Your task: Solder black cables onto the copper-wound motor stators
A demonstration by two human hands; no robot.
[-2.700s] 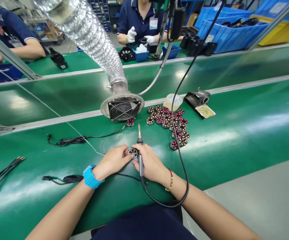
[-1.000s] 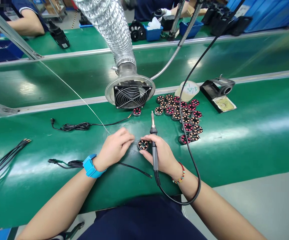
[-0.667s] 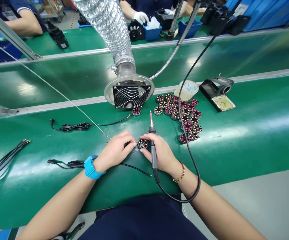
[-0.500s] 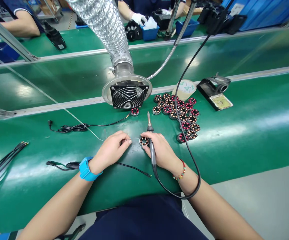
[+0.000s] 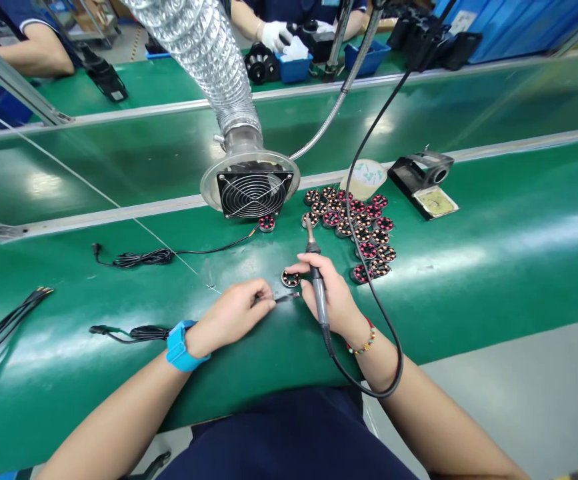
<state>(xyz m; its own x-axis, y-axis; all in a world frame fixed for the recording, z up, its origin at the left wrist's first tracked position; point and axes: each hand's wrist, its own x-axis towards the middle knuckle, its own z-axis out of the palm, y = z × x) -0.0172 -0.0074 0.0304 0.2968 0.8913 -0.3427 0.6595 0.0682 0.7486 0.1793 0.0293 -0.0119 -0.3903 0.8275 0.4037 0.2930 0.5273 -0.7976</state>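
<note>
My left hand (image 5: 239, 310), a blue band on its wrist, pinches the end of a black cable (image 5: 283, 298) whose stripped tip points right. My right hand (image 5: 336, 297) holds a soldering iron (image 5: 319, 293) with its tip pointing up and away from me. The index finger of that hand reaches to a small motor stator (image 5: 291, 279) with copper windings, lying on the bench just beyond the cable tip. A thin solder wire (image 5: 169, 248) runs down from the upper left and ends on the bench beyond my left hand.
Several stators (image 5: 361, 233) cluster to the right, near an iron stand with a sponge (image 5: 426, 183). A fan-fronted extraction duct (image 5: 255, 193) hangs above a stator with a cable (image 5: 209, 251). Loose cables (image 5: 11, 323) lie left. A co-worker's gloved hand (image 5: 276, 37) works across the bench.
My left hand has let go of the solder wire and taken hold of the black cable's end, moving slightly right and nearer me. My right hand has loosened around the stator; the iron has shifted right.
</note>
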